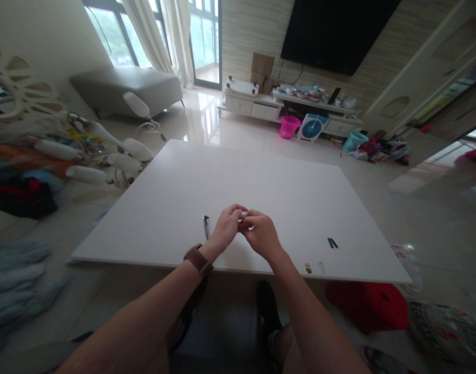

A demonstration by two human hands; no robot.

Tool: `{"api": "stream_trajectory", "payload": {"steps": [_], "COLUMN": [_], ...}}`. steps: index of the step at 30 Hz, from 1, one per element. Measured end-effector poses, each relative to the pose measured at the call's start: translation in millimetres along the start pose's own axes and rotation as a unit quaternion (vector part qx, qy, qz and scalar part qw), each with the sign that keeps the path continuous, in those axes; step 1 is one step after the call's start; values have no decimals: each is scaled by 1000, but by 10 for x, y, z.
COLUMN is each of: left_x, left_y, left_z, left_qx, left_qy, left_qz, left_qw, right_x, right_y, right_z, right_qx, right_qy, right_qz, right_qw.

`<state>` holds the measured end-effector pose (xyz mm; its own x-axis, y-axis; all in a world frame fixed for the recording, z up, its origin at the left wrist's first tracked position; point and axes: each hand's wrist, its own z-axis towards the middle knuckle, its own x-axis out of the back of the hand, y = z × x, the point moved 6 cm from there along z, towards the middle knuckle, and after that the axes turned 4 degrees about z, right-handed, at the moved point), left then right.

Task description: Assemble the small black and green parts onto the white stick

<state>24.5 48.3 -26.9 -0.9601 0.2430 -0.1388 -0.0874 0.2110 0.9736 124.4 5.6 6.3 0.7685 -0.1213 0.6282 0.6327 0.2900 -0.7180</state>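
Observation:
My left hand (pixel 227 224) and my right hand (pixel 258 228) meet above the near part of a white table (pixel 257 179). Fingertips of both are pinched together around something small and pale, too small to name. A brown watch strap circles my left wrist. Just left of my left hand lies a thin dark pen-like tool (pixel 206 227) with a bent head. To the right of my right arm, near the front edge, are a small yellow and dark piece (pixel 308 268) and a little clear piece (pixel 321 267). Two short dark green sticks (pixel 332 243) lie farther right.
A red stool (pixel 378 306) stands under the table's right front corner. Beyond the table are a pink basket (pixel 288 127), a blue fan (pixel 313 127) and a low white cabinet (pixel 241 105). A lamp with white shades (pixel 123 162) touches close to the left edge.

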Motion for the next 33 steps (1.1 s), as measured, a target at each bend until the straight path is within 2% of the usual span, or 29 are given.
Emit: {"api": "stream_trajectory", "payload": {"steps": [4,11,15,17,20,25,29,33], "left_x": [41,111,267,445,820,1561,2112,2456], "left_y": [-23,17,105,145,144,-158,-351,-460], "left_z": [21,2,100,179,287,387,423,453], "left_qx": [10,16,21,21,16,93,111,130], "left_qy": [9,17,9,27,74,129,176,193], "left_qz": [5,-24,-10,20,72,138,219,347], "left_qw": [1000,999,1000,999,994,978,953,909], "right_x": [-31,29,128,167,191,214,256,267], "right_y": [10,-74,-124,-114,-52,135,233,240], "right_z": [12,-42,-77,-88,-98,-93,-72,-50], "right_qx": [-3,37,31,21,11,-23,-52,-43], "right_qy": [-4,44,76,84,83,81,86,84], "right_qz": [14,38,44,40,19,26,62,58], "right_qw": [1000,998,996,995,996,996,993,994]}}
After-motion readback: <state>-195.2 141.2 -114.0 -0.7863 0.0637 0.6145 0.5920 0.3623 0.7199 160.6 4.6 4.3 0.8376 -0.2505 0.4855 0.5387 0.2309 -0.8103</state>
